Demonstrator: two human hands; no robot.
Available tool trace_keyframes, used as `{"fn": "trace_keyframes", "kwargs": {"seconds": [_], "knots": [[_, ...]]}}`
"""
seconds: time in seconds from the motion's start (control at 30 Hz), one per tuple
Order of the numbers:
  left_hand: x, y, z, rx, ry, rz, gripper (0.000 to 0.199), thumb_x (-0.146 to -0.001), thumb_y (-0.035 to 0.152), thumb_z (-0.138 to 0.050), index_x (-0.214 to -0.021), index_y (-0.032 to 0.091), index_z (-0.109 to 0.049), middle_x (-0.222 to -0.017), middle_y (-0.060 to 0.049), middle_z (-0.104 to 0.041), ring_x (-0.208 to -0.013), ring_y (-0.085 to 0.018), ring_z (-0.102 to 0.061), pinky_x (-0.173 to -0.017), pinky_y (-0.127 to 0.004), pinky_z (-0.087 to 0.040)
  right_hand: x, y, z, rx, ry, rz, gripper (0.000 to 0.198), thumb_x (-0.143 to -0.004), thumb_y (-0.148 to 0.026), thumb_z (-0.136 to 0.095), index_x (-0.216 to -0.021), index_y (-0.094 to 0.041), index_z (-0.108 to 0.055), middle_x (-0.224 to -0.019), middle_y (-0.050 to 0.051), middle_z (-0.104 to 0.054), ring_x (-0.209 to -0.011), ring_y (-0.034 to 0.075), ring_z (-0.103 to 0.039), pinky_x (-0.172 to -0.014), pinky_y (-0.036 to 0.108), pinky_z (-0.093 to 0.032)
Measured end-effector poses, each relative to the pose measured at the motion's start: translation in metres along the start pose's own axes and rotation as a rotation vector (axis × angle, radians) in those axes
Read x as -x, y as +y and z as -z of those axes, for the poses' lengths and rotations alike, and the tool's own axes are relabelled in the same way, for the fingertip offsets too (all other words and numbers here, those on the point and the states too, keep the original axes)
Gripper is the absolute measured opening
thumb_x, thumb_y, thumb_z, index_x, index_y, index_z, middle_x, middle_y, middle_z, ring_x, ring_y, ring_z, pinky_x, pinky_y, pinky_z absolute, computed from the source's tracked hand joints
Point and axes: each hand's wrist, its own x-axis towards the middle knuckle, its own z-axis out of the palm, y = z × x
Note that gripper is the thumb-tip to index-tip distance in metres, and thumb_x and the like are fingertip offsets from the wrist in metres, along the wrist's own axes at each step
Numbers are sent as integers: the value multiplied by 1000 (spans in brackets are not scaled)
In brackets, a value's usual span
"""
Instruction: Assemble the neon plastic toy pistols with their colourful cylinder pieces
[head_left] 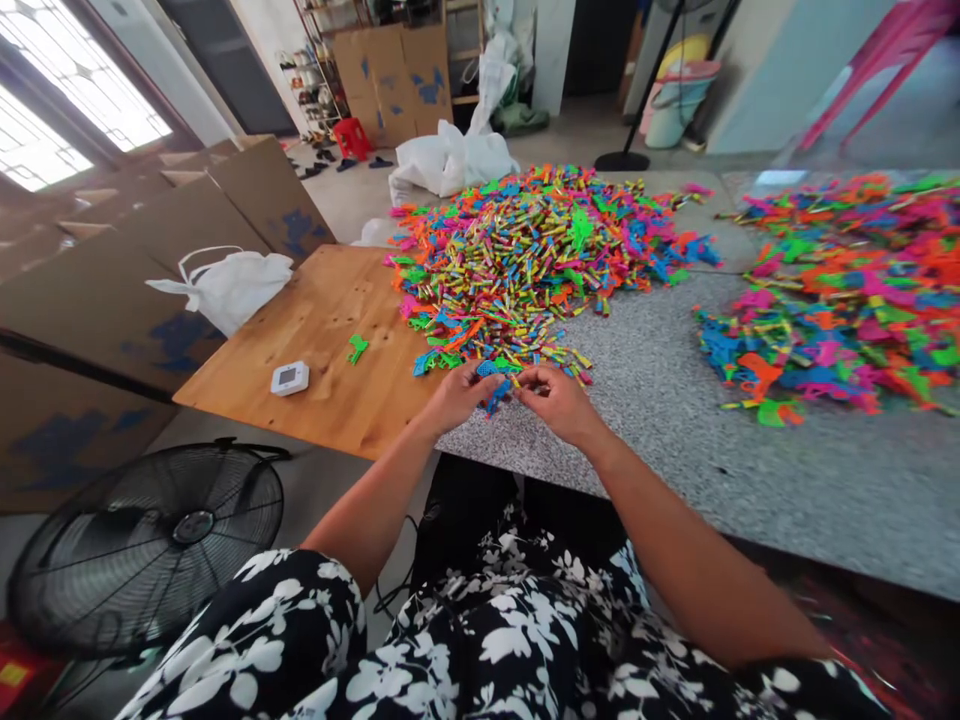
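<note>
My left hand (pixel 456 396) is closed on a small blue plastic toy piece (pixel 496 396) near the table's front edge. Close beside it, my right hand (pixel 556 400) pinches a small yellow stick-like piece (pixel 514 381) against or just next to the blue one; whether the two are joined is too small to tell. Right behind both hands rises a large heap of small shiny yellow tubes (pixel 517 265) mixed with pink, orange, green and blue plastic pieces. One green plastic piece (pixel 358 348) lies alone on the wooden board to the left.
On the wooden board (pixel 322 320) sits a white digital device (pixel 289 378). A second coloured heap (pixel 840 300) covers the grey tabletop (pixel 637 370) at right. Cardboard boxes (pixel 135 260), a white bag (pixel 232 285) and a black fan (pixel 191 527) stand at left.
</note>
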Motion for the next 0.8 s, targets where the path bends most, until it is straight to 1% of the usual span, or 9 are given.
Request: {"fn": "trace_keyframes", "kwargs": {"seconds": [0.03,0.1,0.17,0.23,0.37,0.5,0.67,0.8], "knots": [[1,1,-2,62,-30,34,46,-90,62,-70,-98,18,-58,-86,-3,-73,-66,-14,-69,-60,-26,-52,0,1,0,-39,52,-14,25,-79,-45,-79,-88,-22,-71,-85,1,-68,-71,15,-58,-62,29,-49],[3,3,-6,134,-61,70,46,-92,61,-69,-104,19,-54,-91,-5,-75,-63,-14,-70,-58,-26,-53,1,2,-2,-204,112,-82,28,-82,-50,-75,-88,-24,-67,-76,-2,-62,-58,12,-49,-53,28,-45],[3,5,-9,138,-60,55,44,-91,58,-71,-103,19,-54,-91,-4,-74,-60,-11,-68,-56,-24,-51,2,1,-4,-366,112,-126,30,-86,-53,-70,-88,-25,-61,-69,-5,-56,-50,11,-43,-47,27,-42],[3,8,-11,126,-62,29,43,-90,56,-73,-99,18,-55,-88,-3,-73,-58,-9,-64,-55,-23,-49,5,0,-6,-427,87,-130,30,-86,-54,-69,-87,-25,-58,-67,-6,-55,-49,11,-46,-46,26,-45],[2,10,-13,126,-94,10,44,-88,57,-75,-99,17,-58,-88,-4,-73,-59,-9,-64,-54,-22,-48,9,-3,-10,-422,56,-138,32,-84,-53,-69,-96,-25,-57,-68,-5,-61,-52,12,-54,-48,26,-49],[2,10,-15,169,-128,6,47,-87,60,-75,-99,17,-59,-88,-4,-72,-58,-10,-64,-53,-24,-48,10,-3,-10,-440,56,-140,30,-84,-50,-68,-97,-25,-56,-71,-4,-66,-53,12,-56,-50,26,-51],[3,11,-15,185,-153,7,47,-89,60,-74,-100,17,-59,-91,-5,-73,-60,-10,-64,-53,-23,-47,11,-2,-10,-475,88,-157,27,-83,-45,-69,-94,-25,-56,-65,-6,-63,-49,12,-54,-46,25,-49],[5,11,-16,135,-179,-35,47,-89,60,-75,-101,17,-60,-83,-2,-70,-60,-10,-64,-54,-23,-47,11,-4,-9,-406,108,-162,32,-85,-53,-68,-92,-25,-53,-64,-6,-63,-45,12,-55,-44,25,-49]]}}
